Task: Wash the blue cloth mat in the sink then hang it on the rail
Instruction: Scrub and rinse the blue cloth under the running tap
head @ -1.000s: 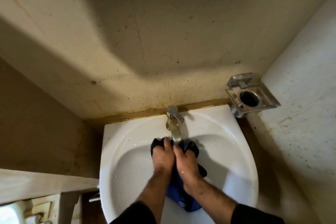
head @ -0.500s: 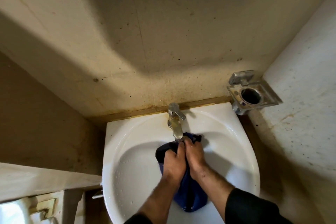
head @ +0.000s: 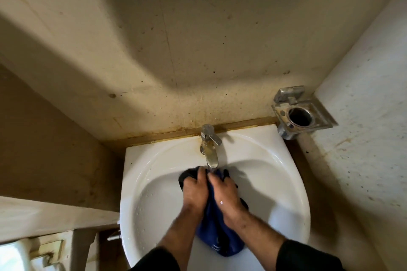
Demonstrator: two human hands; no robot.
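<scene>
The blue cloth mat [head: 217, 235] lies bunched in the white sink [head: 275, 167], its upper end right under the spout of the metal tap [head: 210, 149]. My left hand [head: 195, 191] grips the mat's left side, fingers curled over the dark fabric. My right hand [head: 226, 191] grips it beside the left, knuckles close together under the spout. The lower end of the mat trails between my forearms toward the sink's near rim. No rail is in view.
A metal holder [head: 301, 114] with a round hole is fixed to the wall at the sink's back right corner. Stained walls close in behind and to the right. A pale ledge [head: 50, 215] runs to the left of the sink.
Both hands have kept working the mat under the tap, shifting forward and back a little against each other. The bunched fabric has changed shape between them.
</scene>
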